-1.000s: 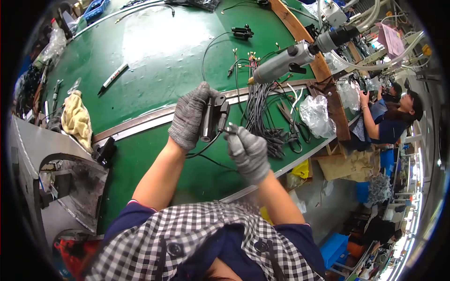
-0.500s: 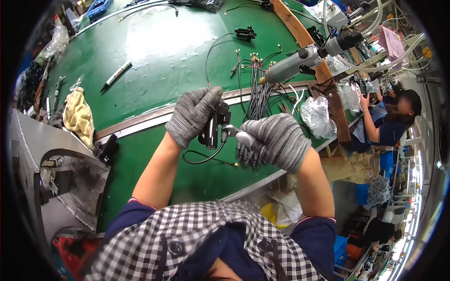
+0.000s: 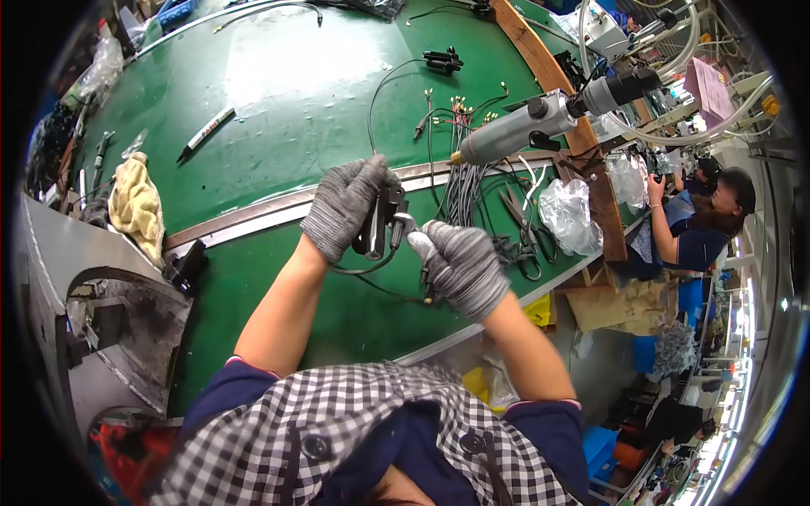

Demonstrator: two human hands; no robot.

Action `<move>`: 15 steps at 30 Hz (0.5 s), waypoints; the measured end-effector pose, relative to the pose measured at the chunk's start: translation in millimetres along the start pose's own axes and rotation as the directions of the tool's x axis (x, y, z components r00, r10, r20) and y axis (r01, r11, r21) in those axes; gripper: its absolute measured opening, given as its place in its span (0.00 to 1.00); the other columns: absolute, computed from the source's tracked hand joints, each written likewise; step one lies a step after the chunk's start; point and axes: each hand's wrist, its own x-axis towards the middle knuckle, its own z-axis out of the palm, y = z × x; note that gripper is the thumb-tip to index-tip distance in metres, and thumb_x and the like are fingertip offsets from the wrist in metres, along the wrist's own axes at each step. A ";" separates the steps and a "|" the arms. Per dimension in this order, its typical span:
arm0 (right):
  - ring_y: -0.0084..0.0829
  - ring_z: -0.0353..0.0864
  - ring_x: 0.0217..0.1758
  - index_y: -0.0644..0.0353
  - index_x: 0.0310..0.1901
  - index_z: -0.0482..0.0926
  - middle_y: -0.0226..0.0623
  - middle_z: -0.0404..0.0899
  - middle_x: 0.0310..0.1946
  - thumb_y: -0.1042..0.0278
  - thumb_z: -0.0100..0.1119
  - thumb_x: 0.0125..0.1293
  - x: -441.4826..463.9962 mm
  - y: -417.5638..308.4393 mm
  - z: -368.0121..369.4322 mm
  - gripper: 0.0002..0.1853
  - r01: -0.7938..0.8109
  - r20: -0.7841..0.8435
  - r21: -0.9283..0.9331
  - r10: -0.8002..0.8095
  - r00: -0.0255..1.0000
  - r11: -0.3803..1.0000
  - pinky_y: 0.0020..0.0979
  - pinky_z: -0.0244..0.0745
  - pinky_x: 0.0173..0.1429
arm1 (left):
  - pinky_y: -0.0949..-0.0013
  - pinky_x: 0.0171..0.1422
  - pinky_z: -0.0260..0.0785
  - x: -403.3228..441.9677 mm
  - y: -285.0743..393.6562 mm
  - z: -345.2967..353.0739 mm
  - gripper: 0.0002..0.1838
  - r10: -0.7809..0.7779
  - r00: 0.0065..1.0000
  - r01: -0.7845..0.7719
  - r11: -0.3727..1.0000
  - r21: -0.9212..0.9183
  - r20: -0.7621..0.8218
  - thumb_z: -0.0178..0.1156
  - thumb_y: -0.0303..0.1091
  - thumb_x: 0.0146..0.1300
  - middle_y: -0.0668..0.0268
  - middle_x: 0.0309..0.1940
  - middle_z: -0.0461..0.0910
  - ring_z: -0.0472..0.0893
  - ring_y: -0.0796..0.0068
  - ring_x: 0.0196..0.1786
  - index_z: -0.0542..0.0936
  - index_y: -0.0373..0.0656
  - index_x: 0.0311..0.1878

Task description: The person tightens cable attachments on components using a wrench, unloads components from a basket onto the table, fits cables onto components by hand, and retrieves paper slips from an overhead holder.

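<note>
My left hand [image 3: 342,207], in a grey knit glove, is closed around a black cylindrical part [image 3: 372,234] with a bracket-like side, held above the green bench. A black cable [image 3: 384,263] runs from a fitting beside this part and loops below it. My right hand [image 3: 466,268], gloved too, is closed on what looks like a small metal wrench [image 3: 407,223]. Its silvery end sits against the fitting; the rest is hidden in the fingers. Behind my hands lies a bundle of black cables [image 3: 462,192] with brass-coloured ends.
A grey power tool [image 3: 515,131] hangs over the cables at right. Scissors [image 3: 525,232] lie near a clear plastic bag [image 3: 570,215]. A paint marker [image 3: 207,135], a yellow cloth [image 3: 137,207] and another black part [image 3: 443,61] rest on the bench. A co-worker [image 3: 700,219] sits at right.
My right hand has swung left and slightly down with the wrench, uncovering the scissors. The left hand holds the black part in nearly the same place.
</note>
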 end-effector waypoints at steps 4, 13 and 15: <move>0.30 0.74 0.18 0.61 0.28 0.76 0.34 0.75 0.16 0.64 0.53 0.66 -11.1 -5.4 50.7 0.11 -0.105 -0.309 0.524 0.304 0.901 0.845 0.31 0.67 0.26 | 0.74 0.32 0.71 0.1 -17.1 11.6 0.20 -0.046 0.999 0.044 0.970 -0.239 -0.003 0.50 0.46 0.69 0.66 0.24 0.78 0.77 0.77 0.26 0.78 0.38 0.33; 0.22 0.73 0.20 0.64 0.39 0.80 0.32 0.76 0.19 0.66 0.55 0.65 -22.1 1.3 25.8 0.10 -0.068 -0.211 0.719 0.310 0.927 0.692 0.28 0.68 0.26 | 0.75 0.33 0.71 -3.5 -7.9 15.9 0.20 0.060 0.996 -0.075 0.972 -0.223 -0.072 0.50 0.48 0.68 0.67 0.26 0.78 0.76 0.78 0.26 0.78 0.39 0.35; 0.39 0.75 0.21 0.59 0.31 0.78 0.41 0.75 0.19 0.63 0.56 0.63 -22.2 9.2 0.6 0.09 0.024 -0.167 0.285 0.025 0.986 0.958 0.32 0.70 0.28 | 0.75 0.33 0.70 -4.0 1.9 8.8 0.21 0.096 0.991 -0.112 0.979 -0.168 -0.097 0.50 0.48 0.68 0.67 0.26 0.78 0.76 0.79 0.26 0.79 0.39 0.35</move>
